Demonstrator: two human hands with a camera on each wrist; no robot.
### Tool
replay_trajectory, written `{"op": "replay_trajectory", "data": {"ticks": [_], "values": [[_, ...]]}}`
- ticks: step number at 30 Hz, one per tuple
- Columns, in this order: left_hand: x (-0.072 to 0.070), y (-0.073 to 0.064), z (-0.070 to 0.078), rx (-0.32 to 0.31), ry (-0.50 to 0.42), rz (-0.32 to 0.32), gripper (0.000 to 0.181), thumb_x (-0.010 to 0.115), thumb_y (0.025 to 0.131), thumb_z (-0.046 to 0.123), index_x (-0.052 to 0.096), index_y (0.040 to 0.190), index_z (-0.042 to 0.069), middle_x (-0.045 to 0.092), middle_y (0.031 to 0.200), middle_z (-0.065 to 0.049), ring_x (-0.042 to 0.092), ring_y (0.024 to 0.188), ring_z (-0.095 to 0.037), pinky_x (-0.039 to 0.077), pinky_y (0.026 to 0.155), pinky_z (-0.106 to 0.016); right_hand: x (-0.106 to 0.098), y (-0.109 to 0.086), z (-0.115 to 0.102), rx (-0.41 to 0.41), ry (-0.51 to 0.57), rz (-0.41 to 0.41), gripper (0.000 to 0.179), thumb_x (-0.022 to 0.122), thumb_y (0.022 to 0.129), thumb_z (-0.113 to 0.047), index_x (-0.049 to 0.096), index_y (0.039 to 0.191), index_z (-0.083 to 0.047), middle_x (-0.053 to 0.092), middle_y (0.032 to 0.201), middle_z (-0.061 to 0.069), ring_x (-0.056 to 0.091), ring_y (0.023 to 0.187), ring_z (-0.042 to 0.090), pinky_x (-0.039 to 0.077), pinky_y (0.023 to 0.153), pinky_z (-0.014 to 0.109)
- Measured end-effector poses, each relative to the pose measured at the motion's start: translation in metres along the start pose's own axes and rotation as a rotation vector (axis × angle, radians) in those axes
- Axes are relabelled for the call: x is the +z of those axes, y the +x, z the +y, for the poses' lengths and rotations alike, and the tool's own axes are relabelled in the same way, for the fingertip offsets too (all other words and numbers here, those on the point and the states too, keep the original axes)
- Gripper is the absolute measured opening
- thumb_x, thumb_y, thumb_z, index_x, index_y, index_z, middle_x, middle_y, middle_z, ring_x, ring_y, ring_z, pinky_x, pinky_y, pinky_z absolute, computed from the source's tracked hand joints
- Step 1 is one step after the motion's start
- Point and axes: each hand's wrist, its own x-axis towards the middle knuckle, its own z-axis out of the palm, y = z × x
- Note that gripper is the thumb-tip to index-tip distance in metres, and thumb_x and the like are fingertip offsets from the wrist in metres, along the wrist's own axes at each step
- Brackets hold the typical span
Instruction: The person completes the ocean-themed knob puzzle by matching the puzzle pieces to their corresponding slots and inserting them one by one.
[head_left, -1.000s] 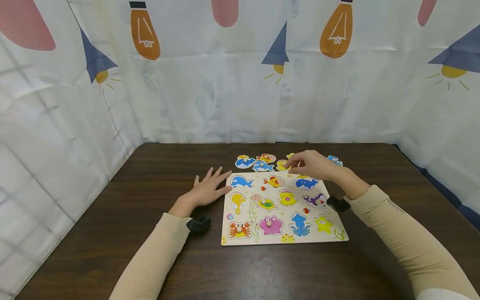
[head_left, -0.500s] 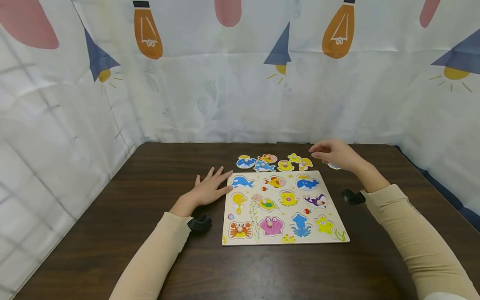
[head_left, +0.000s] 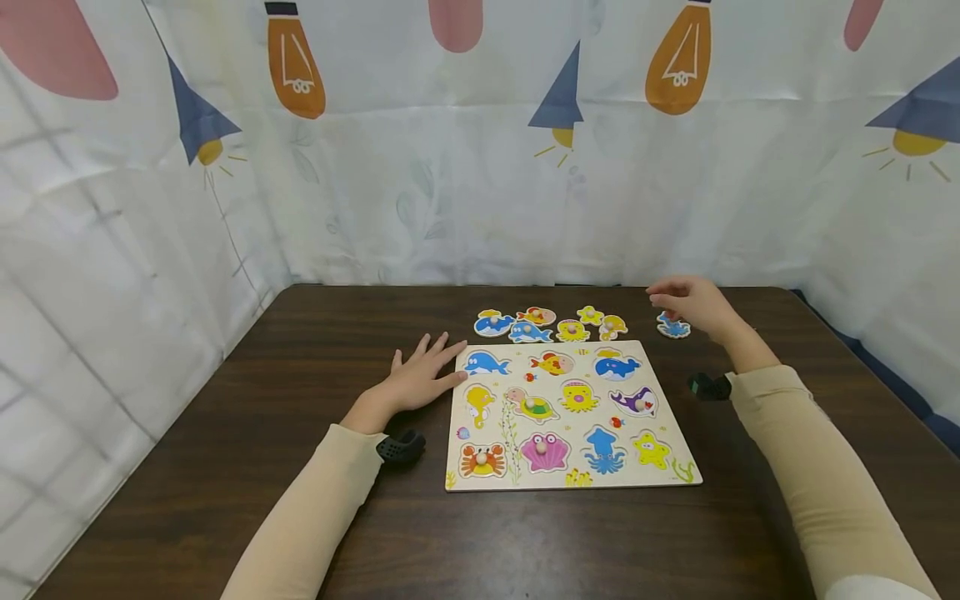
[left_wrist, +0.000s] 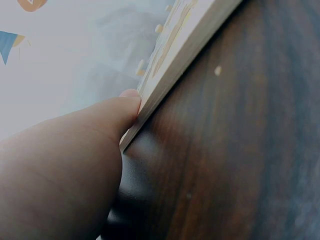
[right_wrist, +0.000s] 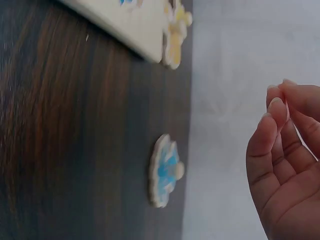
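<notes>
My left hand (head_left: 412, 379) lies with spread fingers on the table, fingertips and thumb at the left edge of a wooden sea-animal puzzle board (head_left: 637, 479). In the left wrist view the thumb (left_wrist: 131, 100) touches the board's edge (left_wrist: 170, 77). Beyond the board's far right corner, my right hand (head_left: 701, 307) hovers above a blue squid puzzle piece (head_left: 673, 327), fingers loosely bent and holding nothing. The right wrist view shows the squid piece flat on the table, its round knob (right_wrist: 179, 170) upward, apart from the fingertips (right_wrist: 277, 107).
Along the board's far edge lie several knobbed pieces: a whale (head_left: 493, 325), a dolphin (head_left: 529, 332), a fish (head_left: 537, 316), an octopus (head_left: 573, 331), a starfish (head_left: 591, 315) and a seahorse (head_left: 613, 326). Crab (head_left: 482, 461), shell (head_left: 551, 457), turtle (head_left: 534, 408) and orca (head_left: 636, 402) pieces sit in the board.
My right hand has moved right, from over the octopus and seahorse pieces to over the squid piece. My left hand stays at the board's edge.
</notes>
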Motion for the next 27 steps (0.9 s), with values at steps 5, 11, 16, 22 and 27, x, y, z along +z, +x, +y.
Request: {"op": "replay_trajectory", "data": {"ticks": [5, 11, 16, 22, 27], "values": [[0.000, -0.003, 0.002, -0.010, 0.003, 0.000, 0.071, 0.048, 0.106, 0.055, 0.024, 0.166, 0.026, 0.007, 0.171, -0.012, -0.003, 0.155, -0.041, -0.007, 0.112, -0.075, 0.000, 0.006, 0.021, 0.066, 0.012, -0.008, 0.049, 0.051, 0.110, -0.030, 0.054, 0.140, 0.009, 0.059, 0.131, 0.031, 0.061, 0.093, 0.030, 0.053, 0.084, 0.038], [0.008, -0.001, 0.004, 0.003, -0.006, -0.021, 0.070, 0.047, 0.106, 0.055, 0.025, 0.166, 0.026, 0.008, 0.171, -0.012, -0.003, 0.156, -0.040, -0.007, 0.113, -0.074, 0.000, -0.001, 0.057, 0.152, 0.007, -0.025, 0.048, 0.053, 0.109, -0.028, 0.054, 0.139, 0.010, 0.057, 0.131, 0.031, 0.060, 0.099, 0.030, 0.054, 0.084, 0.033], [0.006, -0.003, 0.005, 0.000, -0.008, -0.016, 0.069, 0.046, 0.106, 0.054, 0.025, 0.165, 0.025, 0.008, 0.171, -0.012, -0.002, 0.156, -0.040, -0.007, 0.113, -0.074, -0.003, 0.001, 0.067, 0.148, 0.003, -0.052, 0.044, 0.055, 0.108, -0.017, 0.052, 0.138, 0.015, 0.057, 0.127, 0.033, 0.062, 0.094, 0.027, 0.056, 0.076, 0.026], [0.001, -0.006, 0.004, -0.010, 0.003, 0.000, 0.069, 0.047, 0.106, 0.054, 0.025, 0.165, 0.026, 0.008, 0.171, -0.012, -0.002, 0.156, -0.039, -0.007, 0.113, -0.074, -0.003, 0.012, 0.066, 0.159, -0.009, -0.063, 0.042, 0.057, 0.105, -0.010, 0.051, 0.135, 0.019, 0.062, 0.113, 0.029, 0.062, 0.084, 0.021, 0.056, 0.070, 0.025], [-0.001, -0.005, 0.003, -0.004, 0.002, 0.002, 0.070, 0.046, 0.106, 0.055, 0.024, 0.166, 0.026, 0.008, 0.171, -0.012, -0.002, 0.156, -0.040, -0.007, 0.113, -0.074, -0.006, 0.020, 0.066, 0.185, -0.006, -0.086, 0.040, 0.058, 0.104, -0.006, 0.050, 0.132, 0.022, 0.065, 0.104, 0.023, 0.062, 0.079, 0.017, 0.057, 0.069, 0.025]]}}
